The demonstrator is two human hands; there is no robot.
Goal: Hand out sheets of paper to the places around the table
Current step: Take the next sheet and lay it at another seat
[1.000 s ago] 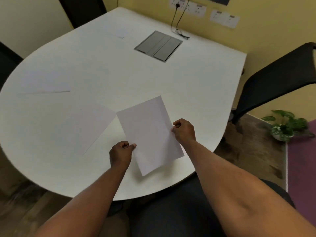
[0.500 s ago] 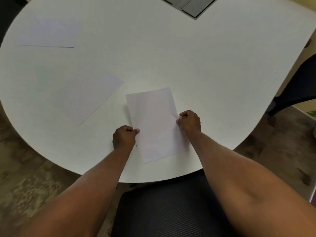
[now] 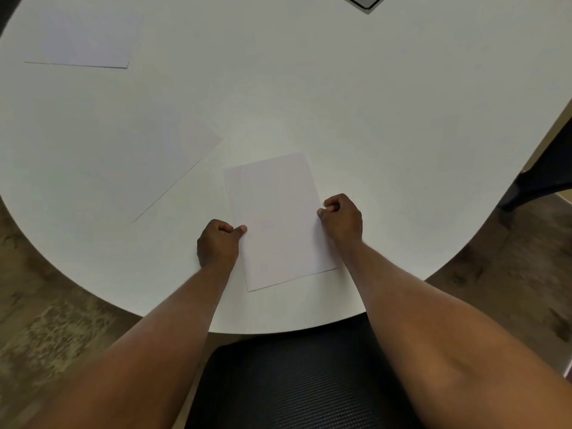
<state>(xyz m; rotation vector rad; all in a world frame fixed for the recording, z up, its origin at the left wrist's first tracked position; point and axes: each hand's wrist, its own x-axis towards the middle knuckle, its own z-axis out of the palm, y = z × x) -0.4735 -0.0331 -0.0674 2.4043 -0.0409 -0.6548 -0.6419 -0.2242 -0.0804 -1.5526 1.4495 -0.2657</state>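
A white sheet of paper lies flat on the round white table, close to the near edge in front of me. My left hand pinches its left edge with thumb and curled fingers. My right hand pinches its right edge the same way. A second sheet lies at an angle to the left, apart from the held one. A third sheet rests at the far left of the table.
A black mesh chair seat sits under me at the table's near edge. Another black chair stands at the right. A grey cable hatch shows at the top edge. Brown patterned floor surrounds the table.
The sheet has come down from a tilted hold to lie flat on the table near the edge. Both hands stayed on its sides. The camera tipped downward and closer.
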